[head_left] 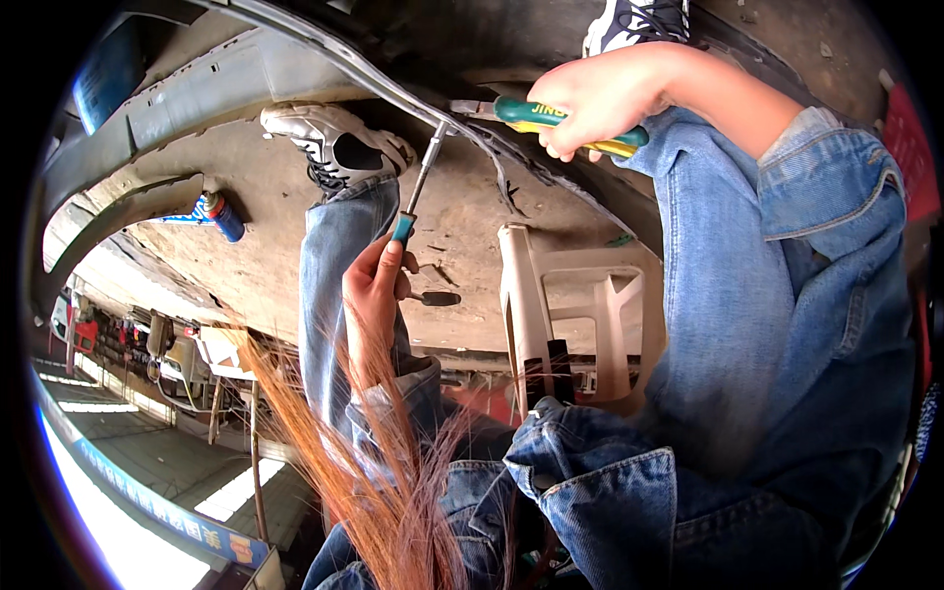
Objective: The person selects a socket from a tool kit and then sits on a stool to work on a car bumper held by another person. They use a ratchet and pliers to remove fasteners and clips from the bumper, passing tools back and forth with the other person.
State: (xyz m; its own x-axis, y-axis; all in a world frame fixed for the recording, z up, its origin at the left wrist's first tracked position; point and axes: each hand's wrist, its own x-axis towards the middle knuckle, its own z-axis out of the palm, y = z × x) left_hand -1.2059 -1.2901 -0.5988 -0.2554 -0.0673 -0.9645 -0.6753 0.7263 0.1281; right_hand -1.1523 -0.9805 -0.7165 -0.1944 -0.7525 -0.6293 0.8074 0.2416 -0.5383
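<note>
My left hand (375, 290) is closed around the teal handle of a screwdriver (424, 177). Its metal shaft points up and away, and the tip meets the underside of a long, thin grey strip (379, 84). Pliers (526, 111) with green and yellow handles are gripped in my right hand (600, 98). Their jaws reach left to the same strip, close to the screwdriver tip; what they bite on is too small to make out. The strip belongs to a large curved dark part, like a car bumper (226, 74), lying across the far side.
A blue spray can (224, 216) with a red top stands on the dusty floor at left. A pale plastic stool (526, 295) is between my legs. Blue drum (108, 74) sits at far left, and a red object (910, 152) at far right. Long hair hangs before my left forearm.
</note>
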